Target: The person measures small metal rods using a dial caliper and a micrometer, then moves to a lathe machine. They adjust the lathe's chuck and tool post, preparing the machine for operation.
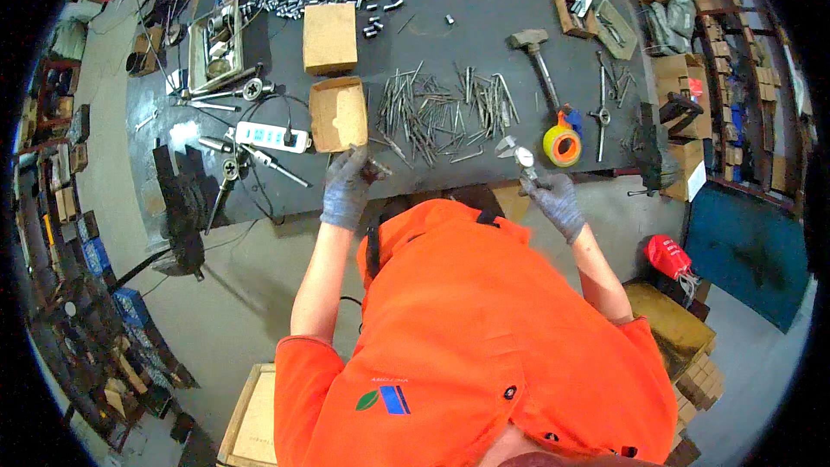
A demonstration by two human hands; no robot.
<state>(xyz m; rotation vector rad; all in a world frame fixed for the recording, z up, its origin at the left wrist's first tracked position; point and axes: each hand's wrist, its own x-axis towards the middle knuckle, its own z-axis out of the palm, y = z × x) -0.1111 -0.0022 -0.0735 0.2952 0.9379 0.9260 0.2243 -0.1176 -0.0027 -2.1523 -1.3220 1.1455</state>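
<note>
Dark grey surface (pixel 484 0) spans the upper frame. Right of centre, the grey-gloved right hand (pixel 555 204) grips a silver dial caliper (pixel 523 156), probably low so its jaws project; left of centre, the grey-gloved left hand (pixel 345 190) seems closed on dark metal pieces (pixel 377 170) beside an open brown cardboard box (pixel 339 114). Tiny lettering marks the orange shirt (pixel 484 303).

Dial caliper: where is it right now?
In the head view, the dial caliper is in the right grip, right of centre by the table's near edge, just left of the yellow-and-orange tape roll.
</note>
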